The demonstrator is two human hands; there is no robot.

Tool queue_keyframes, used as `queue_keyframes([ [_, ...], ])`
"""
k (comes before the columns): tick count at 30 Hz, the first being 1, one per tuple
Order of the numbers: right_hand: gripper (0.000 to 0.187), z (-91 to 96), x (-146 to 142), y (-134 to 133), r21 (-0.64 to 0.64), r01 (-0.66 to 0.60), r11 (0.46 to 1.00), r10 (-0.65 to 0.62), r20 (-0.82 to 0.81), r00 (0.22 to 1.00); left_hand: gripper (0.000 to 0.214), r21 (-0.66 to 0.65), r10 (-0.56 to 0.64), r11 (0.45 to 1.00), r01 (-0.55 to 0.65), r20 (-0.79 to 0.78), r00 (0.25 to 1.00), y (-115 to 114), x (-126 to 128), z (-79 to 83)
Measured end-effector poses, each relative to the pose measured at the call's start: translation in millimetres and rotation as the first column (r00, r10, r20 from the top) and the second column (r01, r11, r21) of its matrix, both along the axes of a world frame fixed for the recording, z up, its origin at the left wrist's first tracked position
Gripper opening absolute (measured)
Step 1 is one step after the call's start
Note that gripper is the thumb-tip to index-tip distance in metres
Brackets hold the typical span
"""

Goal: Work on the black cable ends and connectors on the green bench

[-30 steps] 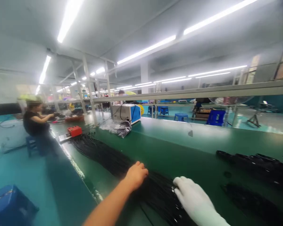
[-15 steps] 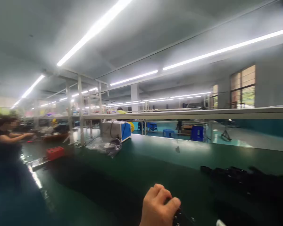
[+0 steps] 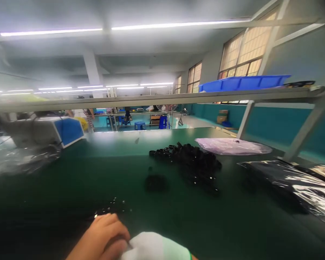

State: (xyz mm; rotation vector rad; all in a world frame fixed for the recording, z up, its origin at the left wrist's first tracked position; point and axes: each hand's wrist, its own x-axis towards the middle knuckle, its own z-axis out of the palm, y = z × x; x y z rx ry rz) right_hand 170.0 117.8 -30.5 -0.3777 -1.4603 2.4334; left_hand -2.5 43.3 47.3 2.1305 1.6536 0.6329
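Note:
My left hand (image 3: 105, 234), bare, is at the bottom of the view with its fingers curled in. What it holds is hidden. Just beyond its knuckles lie small shiny black bits (image 3: 113, 209), too dark to name. Against it on the right presses my right hand (image 3: 154, 247), in a white and pale green glove. Its back is rounded and its fingers bend toward the left hand; anything between them is out of sight. Farther off on the dark green table (image 3: 119, 173) lies a heap of black ring-like pieces (image 3: 195, 159).
A pinkish plastic bag (image 3: 233, 146) lies behind the heap, and shiny dark plastic packs (image 3: 295, 184) lie at the right. A blue-and-grey box-shaped machine (image 3: 70, 130) and clear plastic (image 3: 24, 159) are at the left. A shelf (image 3: 151, 100) crosses above, bearing a blue tray (image 3: 243, 83).
My view has swung right, bringing the whole black heap, the bags and the blue tray into sight. My gloved right hand has come against my left, which earlier gripped a black thing.

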Motion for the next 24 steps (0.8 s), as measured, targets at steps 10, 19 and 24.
queue_keyframes([
  [10,0.074,-3.2,-15.3,-9.9,-0.399,-0.175,0.900,0.106,-0.189,0.976,0.020,-0.119,-0.011,0.993,0.021,0.080,0.997,32.8,7.9,28.6],
  [19,0.039,15.4,-21.5,-7.8,-0.260,-0.141,0.955,0.071,-0.261,0.963,0.023,-0.055,-0.043,0.997,0.054,0.176,0.983,40.0,-3.7,0.2],
  [24,0.035,39.2,5.4,12.4,-0.411,-0.099,0.906,-0.107,-0.448,0.887,0.033,0.020,0.216,0.976,-0.215,-0.086,0.973,34.6,-26.3,-57.7],
])
